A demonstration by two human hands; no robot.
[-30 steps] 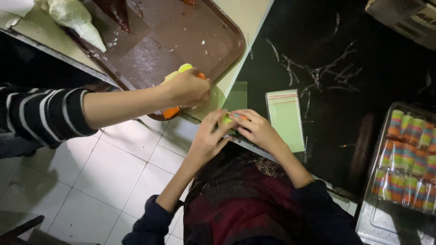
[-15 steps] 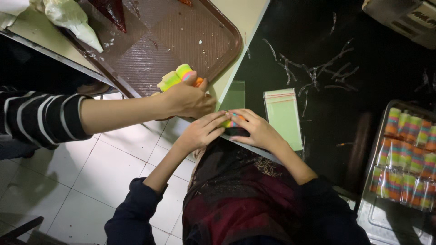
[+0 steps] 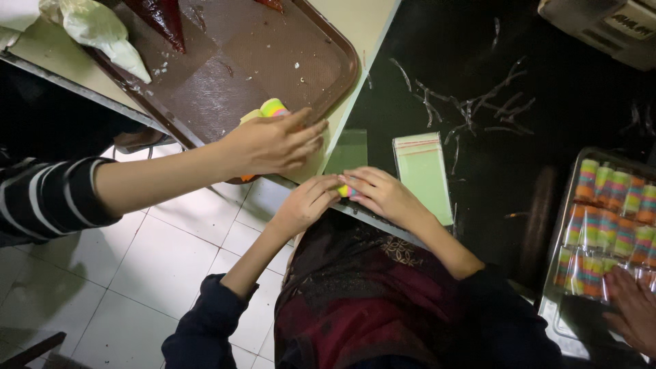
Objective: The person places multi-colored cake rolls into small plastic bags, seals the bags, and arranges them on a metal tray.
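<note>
We see the person's left hand (image 3: 307, 203) and right hand (image 3: 383, 193) meeting at the near edge of the table, forearms angled inward from dark blue sleeves. Both sets of fingers are curled together and pinched on a small rainbow-striped roll (image 3: 346, 190), which sits between the fingertips just at the table edge and is mostly hidden by them. Just beside the right hand lies a clear plastic sleeve with a pale green card inside (image 3: 424, 174), flat on the black tabletop (image 3: 547, 102).

From the left, a co-worker's hand (image 3: 273, 145) on a striped-sleeved arm reaches across the corner of a brown plastic tray (image 3: 239, 68), fingers extended and close together over a yellow-and-green striped roll (image 3: 272, 108). At the far right, a metal tray (image 3: 572, 164) holds rows of wrapped rainbow rolls (image 3: 615, 212), with another hand (image 3: 632, 307) resting on its near end.
</note>
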